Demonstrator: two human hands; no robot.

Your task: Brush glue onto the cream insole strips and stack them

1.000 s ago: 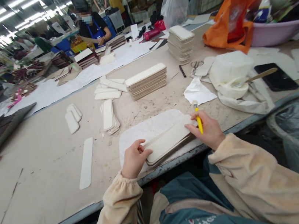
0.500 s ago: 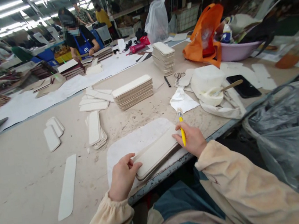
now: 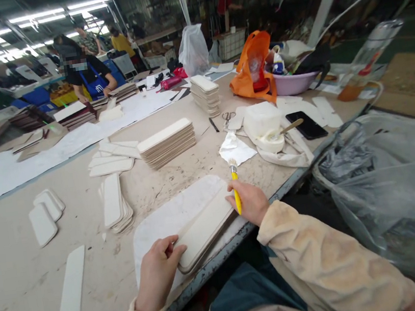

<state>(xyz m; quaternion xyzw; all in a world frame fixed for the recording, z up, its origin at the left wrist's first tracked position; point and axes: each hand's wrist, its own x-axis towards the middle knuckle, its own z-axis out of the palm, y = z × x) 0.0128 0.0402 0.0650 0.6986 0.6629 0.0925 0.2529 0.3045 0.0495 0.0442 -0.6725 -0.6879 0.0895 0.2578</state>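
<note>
A small stack of long cream board pieces (image 3: 204, 226) lies on a white mat (image 3: 170, 217) at the table's near edge. My left hand (image 3: 158, 273) grips the stack's near-left end, fingers curled on it. My right hand (image 3: 250, 202) rests against the stack's far-right end and holds a yellow-handled brush (image 3: 235, 185), bristles pointing away from me.
A taller stack of cream pieces (image 3: 167, 142) and loose pieces (image 3: 114, 204) lie further out. A white glue tub with a stick (image 3: 269, 129), a phone (image 3: 306, 124), scissors (image 3: 227, 117), an orange bag (image 3: 252, 66) and a plastic-lined bin (image 3: 393, 186) sit to the right. A person (image 3: 85, 72) works across the table.
The view has swung to the right, so everything sits further left in frame. Both hands keep the same hold on the stack and brush.
</note>
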